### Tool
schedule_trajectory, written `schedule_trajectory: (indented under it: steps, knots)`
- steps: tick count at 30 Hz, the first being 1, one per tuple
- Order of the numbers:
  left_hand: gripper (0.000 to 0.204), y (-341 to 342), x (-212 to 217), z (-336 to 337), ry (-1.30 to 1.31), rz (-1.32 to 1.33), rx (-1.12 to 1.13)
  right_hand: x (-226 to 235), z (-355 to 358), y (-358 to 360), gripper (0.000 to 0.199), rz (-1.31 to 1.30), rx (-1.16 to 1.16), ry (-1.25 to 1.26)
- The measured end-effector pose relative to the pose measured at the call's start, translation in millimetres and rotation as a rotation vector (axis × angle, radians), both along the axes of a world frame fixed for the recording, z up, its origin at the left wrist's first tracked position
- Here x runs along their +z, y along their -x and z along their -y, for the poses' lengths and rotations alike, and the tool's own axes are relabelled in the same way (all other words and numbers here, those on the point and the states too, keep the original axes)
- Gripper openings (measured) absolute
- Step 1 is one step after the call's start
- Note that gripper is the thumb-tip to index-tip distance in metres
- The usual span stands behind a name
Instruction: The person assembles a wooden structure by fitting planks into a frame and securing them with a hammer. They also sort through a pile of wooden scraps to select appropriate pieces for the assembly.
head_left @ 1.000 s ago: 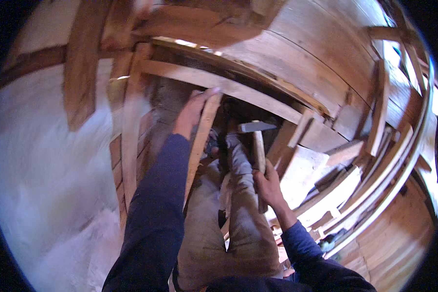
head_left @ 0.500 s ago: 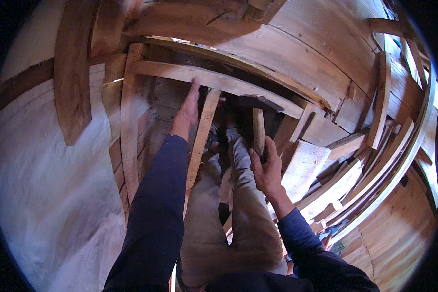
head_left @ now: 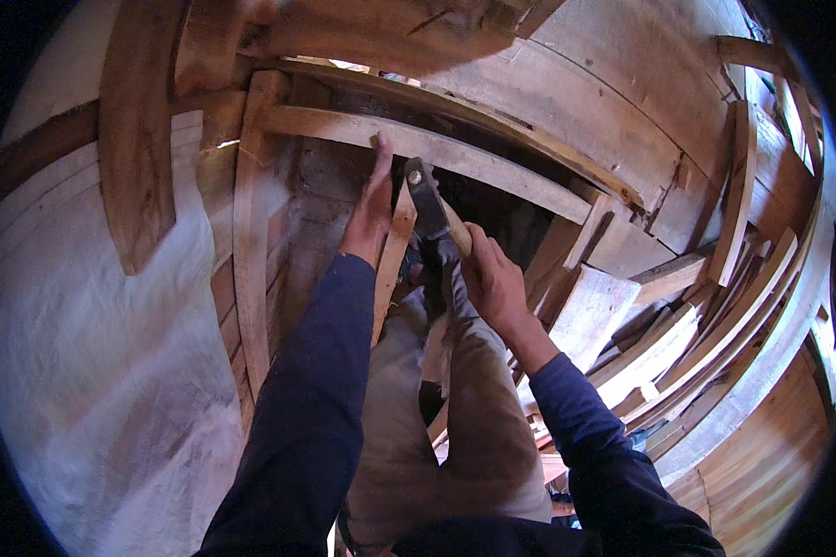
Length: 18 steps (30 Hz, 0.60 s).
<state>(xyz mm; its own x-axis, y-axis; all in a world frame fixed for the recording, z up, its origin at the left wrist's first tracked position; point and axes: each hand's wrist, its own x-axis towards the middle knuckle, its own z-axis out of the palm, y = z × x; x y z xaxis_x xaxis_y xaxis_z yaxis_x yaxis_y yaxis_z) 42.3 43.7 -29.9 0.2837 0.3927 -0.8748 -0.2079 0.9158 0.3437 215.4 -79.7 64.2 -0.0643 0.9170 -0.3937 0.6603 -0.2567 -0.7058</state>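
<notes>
My right hand [head_left: 494,278] is closed around the wooden handle of a hammer [head_left: 427,204]. Its dark metal head overlaps the upper end of a narrow wooden strut [head_left: 394,255]; whether they touch I cannot tell. My left hand [head_left: 372,209] grips that strut near its top, thumb pointing up against a horizontal wooden rail [head_left: 427,146]. The fingers of this hand are mostly hidden behind the strut. The strut slants down from just under the rail, beside my legs.
A pale sheet [head_left: 111,371] hangs at the left behind a thick plank [head_left: 137,139]. Wooden boards [head_left: 613,102] cover the upper right. Several loose timbers [head_left: 706,343] lie stacked at the right. My legs [head_left: 483,399] extend below the rail.
The hammer has swung left and turned, its head moving from right of the strut to the strut's top. My left hand stays on the strut; the view has shifted slightly.
</notes>
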Motion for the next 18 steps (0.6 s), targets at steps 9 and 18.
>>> schedule_trajectory:
  steps: [9,18]
  knots:
    - [0.114,-23.8,31.6,-12.7,-0.205,-0.596,-0.561,31.8,51.3,-0.2,0.044,-0.236,-0.430,0.296]
    - [0.113,-23.7,17.5,2.3,-0.254,-0.738,-0.477,-29.1,26.3,12.4,0.017,-1.059,-0.991,0.840]
